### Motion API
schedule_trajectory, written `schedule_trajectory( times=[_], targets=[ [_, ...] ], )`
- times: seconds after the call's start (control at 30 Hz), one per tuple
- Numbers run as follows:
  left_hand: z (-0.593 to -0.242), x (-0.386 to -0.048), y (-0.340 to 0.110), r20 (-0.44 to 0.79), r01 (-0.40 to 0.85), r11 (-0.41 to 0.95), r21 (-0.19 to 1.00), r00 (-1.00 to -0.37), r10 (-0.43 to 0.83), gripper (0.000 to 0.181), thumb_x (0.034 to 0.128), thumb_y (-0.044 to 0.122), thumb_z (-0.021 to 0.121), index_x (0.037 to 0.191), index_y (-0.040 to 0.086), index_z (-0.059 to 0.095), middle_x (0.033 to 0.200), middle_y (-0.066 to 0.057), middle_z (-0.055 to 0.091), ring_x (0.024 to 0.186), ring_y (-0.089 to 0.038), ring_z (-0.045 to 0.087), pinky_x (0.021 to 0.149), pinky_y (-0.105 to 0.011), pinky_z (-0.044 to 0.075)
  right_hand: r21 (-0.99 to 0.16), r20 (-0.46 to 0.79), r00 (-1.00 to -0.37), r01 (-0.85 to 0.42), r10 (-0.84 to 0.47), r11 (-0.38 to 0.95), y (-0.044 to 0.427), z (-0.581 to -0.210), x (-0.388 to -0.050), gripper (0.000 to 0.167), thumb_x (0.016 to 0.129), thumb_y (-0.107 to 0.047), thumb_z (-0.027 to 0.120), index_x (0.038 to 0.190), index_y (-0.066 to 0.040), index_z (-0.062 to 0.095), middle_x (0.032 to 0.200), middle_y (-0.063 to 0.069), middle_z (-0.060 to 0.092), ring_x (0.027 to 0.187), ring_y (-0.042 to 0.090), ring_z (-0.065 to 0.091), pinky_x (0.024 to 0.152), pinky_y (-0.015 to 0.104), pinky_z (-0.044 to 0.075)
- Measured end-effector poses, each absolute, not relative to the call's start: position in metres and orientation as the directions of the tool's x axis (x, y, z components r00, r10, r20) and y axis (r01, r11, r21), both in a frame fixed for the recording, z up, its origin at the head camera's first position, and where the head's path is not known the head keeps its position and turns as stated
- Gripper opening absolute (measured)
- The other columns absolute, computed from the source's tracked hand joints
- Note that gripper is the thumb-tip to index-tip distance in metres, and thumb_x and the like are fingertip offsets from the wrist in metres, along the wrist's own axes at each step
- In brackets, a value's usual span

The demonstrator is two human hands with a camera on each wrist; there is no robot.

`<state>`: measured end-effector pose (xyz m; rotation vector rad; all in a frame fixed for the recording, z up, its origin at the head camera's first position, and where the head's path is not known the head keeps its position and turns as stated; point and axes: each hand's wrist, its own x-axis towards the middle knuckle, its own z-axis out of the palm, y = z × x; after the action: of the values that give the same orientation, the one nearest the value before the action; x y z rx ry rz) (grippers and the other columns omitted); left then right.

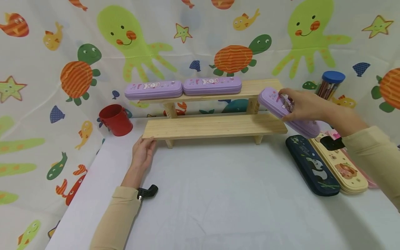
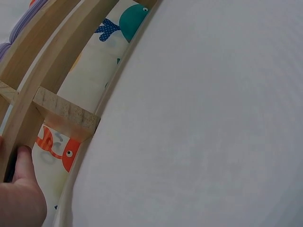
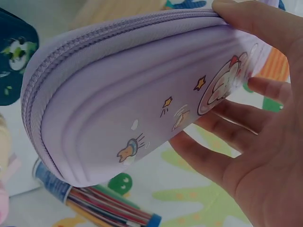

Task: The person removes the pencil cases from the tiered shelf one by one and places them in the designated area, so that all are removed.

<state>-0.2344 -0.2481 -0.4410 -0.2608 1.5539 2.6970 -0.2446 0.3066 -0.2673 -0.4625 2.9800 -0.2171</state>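
Observation:
A two-tier wooden shelf (image 1: 215, 125) stands on the table. At the front left corner of its lower board, my left hand (image 1: 144, 154) grips the edge, and the thumb (image 2: 24, 165) shows against the wood in the left wrist view. On the upper board lie two purple pencil cases, a left one (image 1: 153, 90) and a right one (image 1: 212, 86), end to end. My right hand (image 1: 307, 106) holds a third purple pencil case (image 1: 272, 100), tilted, in the air off the shelf's right end. In the right wrist view this case (image 3: 109, 99) shows its zipper and printed lid.
A red cup (image 1: 116, 119) stands left of the shelf. At the right lie a dark panda pencil case (image 1: 312, 166), a cream one (image 1: 347, 168) and a partly hidden pink one (image 1: 372, 182). Behind the right hand is a blue-lidded tube of pencils (image 1: 329, 85). A printed curtain (image 1: 200, 31) hangs behind.

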Motion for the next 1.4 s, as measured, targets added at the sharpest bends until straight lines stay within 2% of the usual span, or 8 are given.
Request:
schedule_trajectory(
  times=[0.2,0.33,0.5,0.67,0.87,0.97,1.13,1.4],
  targets=[
    [-0.442,-0.234,-0.249,-0.151,-0.095,-0.509,0.856,-0.986,-0.071,0.064,0.1010,0.001,0.050,0.158,0.011,0.023,0.163,-0.007,0.028,0.146,-0.016,0.038,0.113,-0.020,0.043,-0.152,-0.097,-0.934,-0.327,-0.343,0.933,0.309,-0.282,-0.232,0.099,0.074,-0.045,0.085,0.153,-0.017,0.030,0.134,0.026,0.057,0.110,0.039,0.058,0.089,0.060,0.053],
    [-0.442,-0.234,-0.249,-0.151,-0.093,-0.506,0.858,-0.986,-0.074,0.064,0.1008,0.002,0.051,0.158,0.011,0.023,0.164,-0.007,0.028,0.146,-0.015,0.038,0.113,-0.020,0.043,-0.161,-0.099,-0.927,-0.344,-0.362,0.925,0.311,-0.291,-0.225,0.095,0.073,-0.044,0.085,0.150,-0.017,0.036,0.137,0.027,0.055,0.113,0.041,0.059,0.089,0.061,0.053],
    [-0.443,-0.234,-0.250,-0.155,-0.097,-0.513,0.853,-0.985,-0.070,0.065,0.1006,0.002,0.052,0.158,0.011,0.023,0.164,-0.007,0.027,0.146,-0.015,0.037,0.112,-0.019,0.043,-0.169,-0.125,-0.926,-0.335,-0.357,0.927,0.311,-0.299,-0.215,0.095,0.074,-0.045,0.085,0.150,-0.019,0.036,0.138,0.025,0.054,0.118,0.042,0.056,0.093,0.064,0.051],
    [-0.443,-0.233,-0.250,-0.157,-0.104,-0.531,0.841,-0.986,-0.055,0.067,0.0999,0.002,0.054,0.158,0.011,0.022,0.165,-0.007,0.025,0.147,-0.015,0.036,0.113,-0.019,0.042,-0.186,-0.121,-0.917,-0.355,-0.380,0.916,0.310,-0.310,-0.203,0.094,0.074,-0.043,0.085,0.150,-0.016,0.038,0.138,0.022,0.057,0.120,0.038,0.058,0.094,0.061,0.052],
    [-0.441,-0.233,-0.249,-0.166,-0.112,-0.526,0.843,-0.985,-0.056,0.067,0.0998,0.003,0.054,0.158,0.012,0.022,0.165,-0.006,0.026,0.147,-0.014,0.036,0.114,-0.020,0.041,-0.208,-0.134,-0.912,-0.357,-0.388,0.911,0.307,-0.318,-0.191,0.094,0.073,-0.044,0.086,0.149,-0.018,0.039,0.127,0.017,0.062,0.109,0.031,0.060,0.090,0.056,0.055],
    [-0.439,-0.231,-0.249,-0.163,-0.111,-0.527,0.843,-0.985,-0.052,0.067,0.1001,0.003,0.054,0.158,0.012,0.022,0.165,-0.006,0.025,0.147,-0.015,0.036,0.113,-0.020,0.041,-0.209,-0.150,-0.914,-0.344,-0.377,0.915,0.305,-0.321,-0.185,0.096,0.073,-0.046,0.085,0.151,-0.017,0.037,0.130,0.019,0.060,0.112,0.033,0.060,0.092,0.059,0.054],
    [-0.439,-0.232,-0.250,-0.156,-0.101,-0.524,0.846,-0.986,-0.061,0.066,0.1002,0.002,0.053,0.158,0.011,0.022,0.165,-0.006,0.026,0.146,-0.015,0.037,0.112,-0.020,0.043,-0.206,-0.185,-0.916,-0.318,-0.356,0.925,0.303,-0.325,-0.177,0.103,0.073,-0.051,0.083,0.153,-0.011,0.032,0.144,0.027,0.050,0.129,0.047,0.051,0.101,0.069,0.046],
    [-0.440,-0.232,-0.250,-0.160,-0.102,-0.532,0.840,-0.985,-0.064,0.067,0.0994,0.004,0.056,0.158,0.012,0.024,0.164,-0.005,0.027,0.146,-0.014,0.038,0.113,-0.020,0.042,-0.184,-0.211,-0.920,-0.295,-0.331,0.938,0.302,-0.328,-0.165,0.107,0.072,-0.062,0.079,0.151,-0.004,0.035,0.146,0.027,0.049,0.133,0.049,0.046,0.104,0.071,0.042]
  ],
)
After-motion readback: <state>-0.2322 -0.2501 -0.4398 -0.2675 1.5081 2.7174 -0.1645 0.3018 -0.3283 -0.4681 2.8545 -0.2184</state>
